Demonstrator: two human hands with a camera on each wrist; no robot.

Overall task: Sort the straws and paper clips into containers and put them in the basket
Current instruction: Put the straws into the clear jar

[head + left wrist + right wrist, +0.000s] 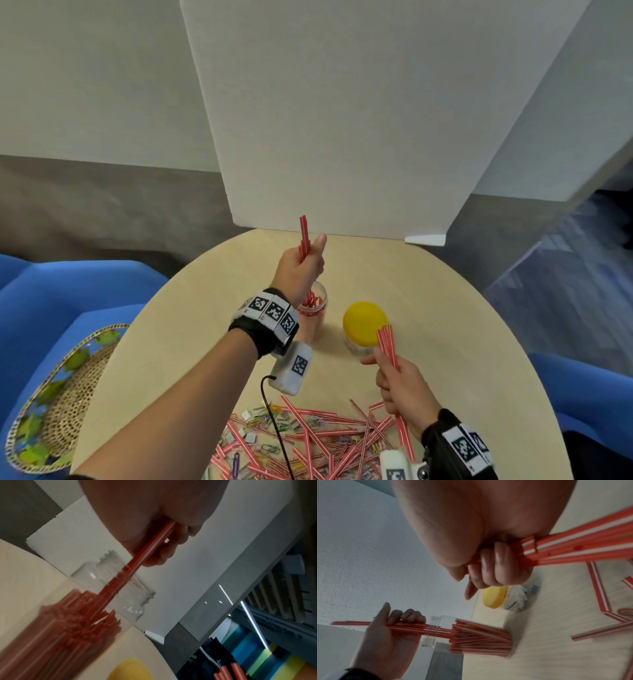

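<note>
My left hand (303, 262) grips a small bundle of red-and-white striped straws (304, 236) upright, their lower ends inside the mouth of a clear jar (313, 308) partly filled with straws (481, 639). The same grip (159, 545) shows in the left wrist view, straws entering the jar (109, 588). My right hand (399, 383) holds another bundle of straws (388, 346) near the table's front right, fingers (494, 566) curled round them. A second jar with a yellow lid (364, 323) stands just beyond that hand. Loose straws and coloured paper clips (301, 438) lie heaped at the front edge.
The round pale wooden table (462, 325) is backed by a white foam board (342, 120). A woven basket with green leaf trim (58, 394) rests on a blue seat at the left. A black cable (274, 421) trails across the pile.
</note>
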